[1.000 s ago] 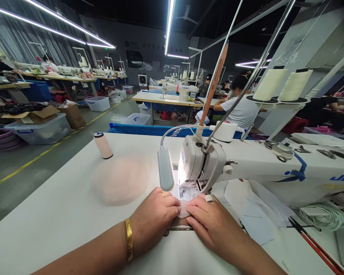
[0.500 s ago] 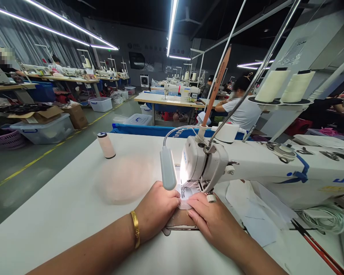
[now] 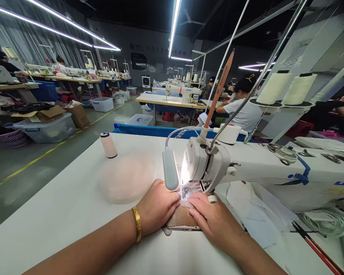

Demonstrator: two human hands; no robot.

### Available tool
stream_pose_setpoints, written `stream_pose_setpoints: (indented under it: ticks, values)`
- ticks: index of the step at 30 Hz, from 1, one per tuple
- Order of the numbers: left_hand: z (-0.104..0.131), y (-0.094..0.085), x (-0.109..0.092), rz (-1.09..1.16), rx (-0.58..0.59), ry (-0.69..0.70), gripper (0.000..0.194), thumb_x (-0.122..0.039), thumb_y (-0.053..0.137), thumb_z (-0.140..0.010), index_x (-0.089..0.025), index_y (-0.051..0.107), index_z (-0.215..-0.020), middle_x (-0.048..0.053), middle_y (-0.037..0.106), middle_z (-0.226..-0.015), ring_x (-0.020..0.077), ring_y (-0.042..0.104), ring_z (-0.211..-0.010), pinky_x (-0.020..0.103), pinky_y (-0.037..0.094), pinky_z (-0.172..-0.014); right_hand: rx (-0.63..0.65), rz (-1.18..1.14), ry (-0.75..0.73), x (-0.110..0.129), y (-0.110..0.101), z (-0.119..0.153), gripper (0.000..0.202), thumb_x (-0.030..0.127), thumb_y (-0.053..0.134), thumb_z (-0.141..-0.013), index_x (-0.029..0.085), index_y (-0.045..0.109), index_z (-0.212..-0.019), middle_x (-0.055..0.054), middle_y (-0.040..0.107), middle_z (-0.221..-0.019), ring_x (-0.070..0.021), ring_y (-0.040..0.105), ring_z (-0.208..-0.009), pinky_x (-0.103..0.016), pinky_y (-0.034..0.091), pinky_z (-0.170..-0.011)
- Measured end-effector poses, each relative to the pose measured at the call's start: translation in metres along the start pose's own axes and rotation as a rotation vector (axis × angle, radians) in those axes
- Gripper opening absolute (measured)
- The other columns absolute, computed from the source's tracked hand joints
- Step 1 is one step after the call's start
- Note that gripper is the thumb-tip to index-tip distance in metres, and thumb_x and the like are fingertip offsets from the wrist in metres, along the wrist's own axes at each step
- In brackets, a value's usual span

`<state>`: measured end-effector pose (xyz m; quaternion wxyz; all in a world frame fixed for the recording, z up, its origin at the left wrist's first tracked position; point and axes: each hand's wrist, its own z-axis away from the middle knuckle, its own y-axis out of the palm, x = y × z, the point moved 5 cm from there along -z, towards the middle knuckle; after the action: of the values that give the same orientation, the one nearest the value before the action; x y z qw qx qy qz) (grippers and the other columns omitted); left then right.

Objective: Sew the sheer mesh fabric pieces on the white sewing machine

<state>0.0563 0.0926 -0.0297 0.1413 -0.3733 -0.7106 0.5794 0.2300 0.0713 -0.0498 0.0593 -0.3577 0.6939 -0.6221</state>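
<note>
My left hand [image 3: 159, 204], with a gold bangle at the wrist, is closed on the left side of a pale sheer fabric piece [image 3: 186, 204] in front of the sewing machine needle. On the other side my right hand [image 3: 208, 212] pinches the same fabric between thumb and fingers. A small white label [image 3: 184, 194] with dark marks lies on the fabric by the presser foot [image 3: 185, 188]. Light from the white sewing machine [image 3: 193, 160] falls on this spot. Below the fabric shows a brown plate [image 3: 183, 218] set in the table.
A pink thread spool [image 3: 108, 145] stands at the table's back left. Nearer lies a blurred pale pink rounded patch [image 3: 126, 177]. White scraps [image 3: 259, 225] and red-handled tweezers [image 3: 315, 244] lie at right. A grey lamp [image 3: 170, 170] hangs above my left hand. Other people sit at machines behind.
The white label with dark marks now shows more plainly by the presser foot. Both hands stay almost in place on the fabric. The whole view has shifted slightly.
</note>
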Motion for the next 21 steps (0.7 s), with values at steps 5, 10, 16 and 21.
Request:
stream_pose_setpoints:
  ticks: [5,10,16,21]
  values:
    - [-0.001,-0.012,-0.003,-0.091,0.09,-0.165,0.018,-0.03,0.069,-0.092,-0.017,0.068,-0.103,0.012,0.07,-0.11,0.0285,0.062,-0.093,0.044,0.051,-0.084,-0.094,-0.013,-0.086,0.002,-0.002,0.004,0.027,0.016,0.042,-0.107,0.025,0.062,-0.124,-0.01,0.07,-0.115,-0.0279,0.066,-0.096,-0.043,0.055,-0.078]
    - [0.002,-0.019,-0.017,-0.034,0.098,-0.061,0.036,-0.033,0.064,-0.093,-0.018,0.056,-0.061,0.006,0.065,-0.087,0.0209,0.057,-0.074,0.037,0.046,-0.074,-0.208,-0.09,-0.27,0.018,-0.012,0.007,0.037,0.009,0.044,-0.104,0.024,0.055,-0.135,-0.009,0.072,-0.12,-0.0279,0.065,-0.111,-0.044,0.053,-0.093]
    - [0.006,-0.016,-0.005,-0.019,0.092,-0.056,0.02,-0.017,0.049,-0.095,-0.02,0.057,-0.078,0.004,0.063,-0.084,0.0181,0.054,-0.068,0.031,0.04,-0.063,-0.057,-0.048,-0.198,0.02,-0.009,0.002,0.026,0.002,0.048,-0.092,0.023,0.062,-0.098,-0.005,0.067,-0.093,-0.0236,0.06,-0.086,-0.034,0.05,-0.073]
    - [0.008,-0.009,-0.008,-0.012,0.071,0.03,0.023,-0.011,0.052,-0.09,-0.019,0.056,-0.069,0.003,0.062,-0.077,0.0173,0.055,-0.066,0.029,0.035,-0.057,-0.182,0.159,-0.063,-0.003,-0.016,0.005,0.027,-0.002,0.046,-0.084,0.021,0.06,-0.082,-0.008,0.062,-0.09,-0.0248,0.053,-0.082,-0.033,0.045,-0.067]
